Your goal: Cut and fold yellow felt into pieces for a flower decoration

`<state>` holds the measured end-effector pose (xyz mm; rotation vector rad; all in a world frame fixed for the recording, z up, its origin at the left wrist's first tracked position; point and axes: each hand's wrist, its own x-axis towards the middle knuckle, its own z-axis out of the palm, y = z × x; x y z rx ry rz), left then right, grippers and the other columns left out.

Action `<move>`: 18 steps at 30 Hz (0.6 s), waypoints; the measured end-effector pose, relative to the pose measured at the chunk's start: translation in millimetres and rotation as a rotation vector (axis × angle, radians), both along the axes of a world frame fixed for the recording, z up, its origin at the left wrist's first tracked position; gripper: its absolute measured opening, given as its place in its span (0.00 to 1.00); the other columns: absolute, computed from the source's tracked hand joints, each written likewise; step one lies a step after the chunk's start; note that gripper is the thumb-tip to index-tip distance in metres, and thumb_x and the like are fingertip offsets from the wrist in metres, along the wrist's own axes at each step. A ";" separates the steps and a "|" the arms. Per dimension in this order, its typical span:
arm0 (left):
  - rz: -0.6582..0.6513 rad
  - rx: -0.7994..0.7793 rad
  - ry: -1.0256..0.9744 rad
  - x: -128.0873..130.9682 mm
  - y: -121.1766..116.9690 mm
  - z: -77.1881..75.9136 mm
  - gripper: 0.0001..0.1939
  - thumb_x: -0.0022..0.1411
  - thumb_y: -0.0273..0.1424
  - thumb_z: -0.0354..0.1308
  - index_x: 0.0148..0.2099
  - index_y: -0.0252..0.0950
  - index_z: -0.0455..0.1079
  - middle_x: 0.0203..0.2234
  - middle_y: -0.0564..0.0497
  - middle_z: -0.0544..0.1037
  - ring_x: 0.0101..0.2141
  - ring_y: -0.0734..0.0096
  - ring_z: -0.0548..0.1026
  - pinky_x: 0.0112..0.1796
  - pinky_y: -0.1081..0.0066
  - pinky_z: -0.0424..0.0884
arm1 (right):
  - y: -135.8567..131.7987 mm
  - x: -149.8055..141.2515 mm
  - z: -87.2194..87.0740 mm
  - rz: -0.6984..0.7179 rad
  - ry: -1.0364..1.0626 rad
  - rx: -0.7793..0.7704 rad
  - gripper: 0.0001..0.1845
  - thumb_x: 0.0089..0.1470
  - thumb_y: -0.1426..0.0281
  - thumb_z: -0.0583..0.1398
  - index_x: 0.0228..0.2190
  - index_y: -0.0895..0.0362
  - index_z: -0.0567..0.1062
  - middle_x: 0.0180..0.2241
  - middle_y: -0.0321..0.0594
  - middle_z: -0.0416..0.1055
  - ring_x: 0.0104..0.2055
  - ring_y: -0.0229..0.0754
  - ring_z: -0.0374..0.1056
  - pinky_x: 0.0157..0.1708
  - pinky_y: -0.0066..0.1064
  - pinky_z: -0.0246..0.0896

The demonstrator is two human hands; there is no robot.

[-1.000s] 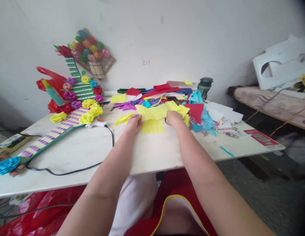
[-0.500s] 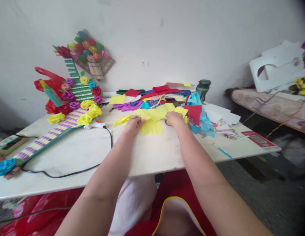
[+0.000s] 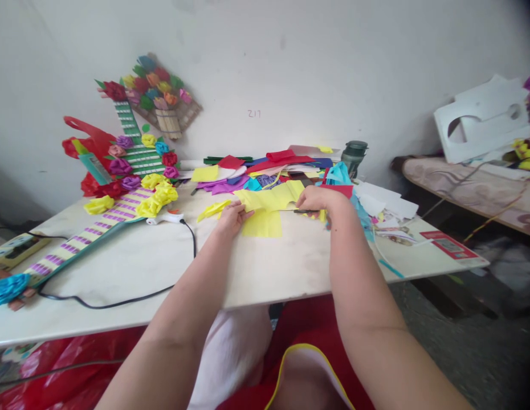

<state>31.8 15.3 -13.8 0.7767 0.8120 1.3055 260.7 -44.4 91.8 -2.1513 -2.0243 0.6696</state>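
My left hand (image 3: 231,217) pinches the left edge of a yellow paper sheet (image 3: 265,223) that lies flat on the white table (image 3: 265,267). More yellow paper (image 3: 273,196) is folded just behind it. My right hand (image 3: 318,199) is closed at the sheet's right side. A thin dark tool (image 3: 303,212), apparently scissors, sticks out leftward from under its fingers. Both forearms reach forward over the table's near edge.
A heap of coloured paper scraps (image 3: 265,165) fills the back of the table, next to a dark green jar (image 3: 354,152). A white glue gun (image 3: 164,217) with a black cord (image 3: 119,299) lies left. Paper-flower crafts (image 3: 132,165) stand far left. A bench (image 3: 470,182) is at right.
My right hand has shifted right, off the middle of the yellow paper, and now grips the dark tool. My left hand stays on the sheet's left edge.
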 end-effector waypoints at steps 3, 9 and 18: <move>-0.042 0.016 0.010 -0.7 0.7 -1.6 0.13 0.53 0.15 0.53 0.40 0.30 0.70 0.36 0.44 0.79 0.34 0.71 0.79 0.41 0.68 0.77 | -4.4 11.4 5.4 0.032 0.218 0.034 0.09 0.42 0.70 0.69 0.29 0.62 0.81 0.14 0.34 0.66 0.14 0.31 0.58 0.19 0.25 0.59; -0.089 0.020 0.010 -2.7 1.3 -2.8 0.20 0.53 0.15 0.53 0.47 0.32 0.69 0.37 0.44 0.80 0.35 0.69 0.79 0.44 0.64 0.77 | 6.7 -1.4 -7.5 0.155 0.652 0.173 0.15 0.47 0.64 0.67 0.35 0.61 0.79 0.16 0.33 0.69 0.14 0.28 0.58 0.14 0.21 0.50; -0.174 0.119 -0.029 -4.7 -0.3 -7.7 0.34 0.54 0.16 0.56 0.62 0.38 0.61 0.29 0.53 0.77 0.27 0.77 0.76 0.44 0.65 0.76 | 49.6 -72.6 -50.8 -0.032 0.965 0.395 0.15 0.46 0.62 0.66 0.32 0.60 0.74 0.19 0.33 0.68 0.17 0.29 0.61 0.13 0.19 0.48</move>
